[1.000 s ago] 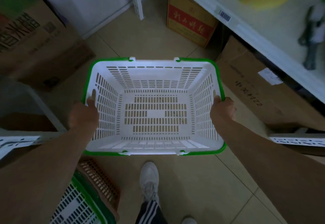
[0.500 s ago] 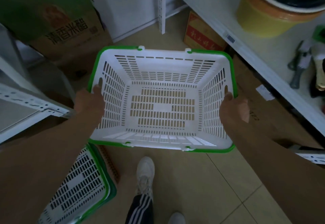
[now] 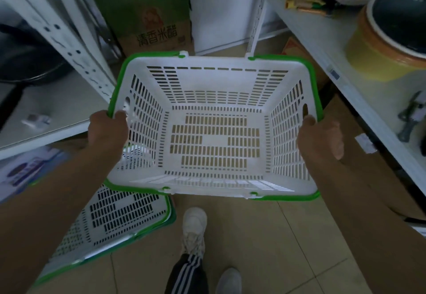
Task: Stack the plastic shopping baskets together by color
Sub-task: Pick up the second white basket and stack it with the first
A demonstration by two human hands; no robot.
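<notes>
**Both hands grip a white basket over the floor**

The left hand [image 3: 107, 130] is closed on the left rim of the basket [image 3: 214, 132], thumb hooked over the green edge just below the handle slot. The right hand [image 3: 319, 135] is wrapped round the right rim in the same way, thumb on top and fingers curled underneath (the fingertips themselves are hidden behind the wall). The basket hangs in the air between them, open side up and roughly level, above the tiled floor [image 3: 276, 247].

It is white plastic with slotted walls and a slotted bottom, edged all round by a green rim; it has nothing in it, and the floor shows through the slots.

Below and to the left, a second basket [image 3: 119, 217] of the same white and green rests on the floor, tilted, its near corner tucked under the held one. A white shoe [image 3: 193, 226] stands just right of it. Shelves [image 3: 359, 81] flank both sides, and a carton [image 3: 156, 26] stands at the back.
</notes>
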